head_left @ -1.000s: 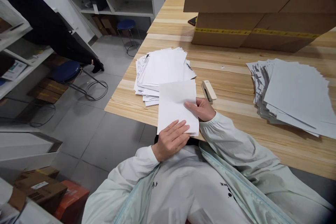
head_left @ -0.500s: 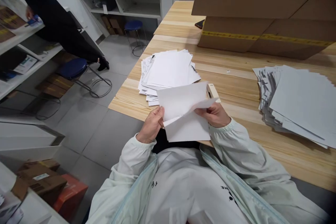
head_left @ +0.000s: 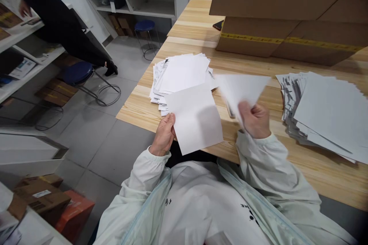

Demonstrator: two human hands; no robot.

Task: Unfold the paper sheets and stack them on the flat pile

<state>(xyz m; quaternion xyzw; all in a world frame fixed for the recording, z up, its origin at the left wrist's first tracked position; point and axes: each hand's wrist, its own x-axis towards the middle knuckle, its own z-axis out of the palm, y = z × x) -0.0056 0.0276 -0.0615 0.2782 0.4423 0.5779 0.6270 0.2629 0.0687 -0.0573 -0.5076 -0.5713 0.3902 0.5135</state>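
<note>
My left hand (head_left: 164, 134) grips the left edge of a white sheet of paper (head_left: 196, 118) held over the near edge of the wooden table (head_left: 316, 160). My right hand (head_left: 254, 119) holds a second white sheet (head_left: 241, 89), blurred, lifted to the right above the table. A messy stack of white papers (head_left: 181, 74) lies just beyond the left sheet. A larger fanned stack of papers (head_left: 324, 109) lies on the right. A cream stapler (head_left: 229, 108) is mostly hidden behind the right sheet.
Large cardboard boxes (head_left: 287, 11) stand at the back of the table. On the left, another person (head_left: 54, 19) stands by white shelves (head_left: 20, 61). Blue stools (head_left: 79, 74) are on the grey floor. Boxes (head_left: 51, 203) lie at the lower left.
My two hands held one bundle against the table edge. They have split it: the right hand has pulled the top sheet away to the right, the left hand keeps the lower sheet.
</note>
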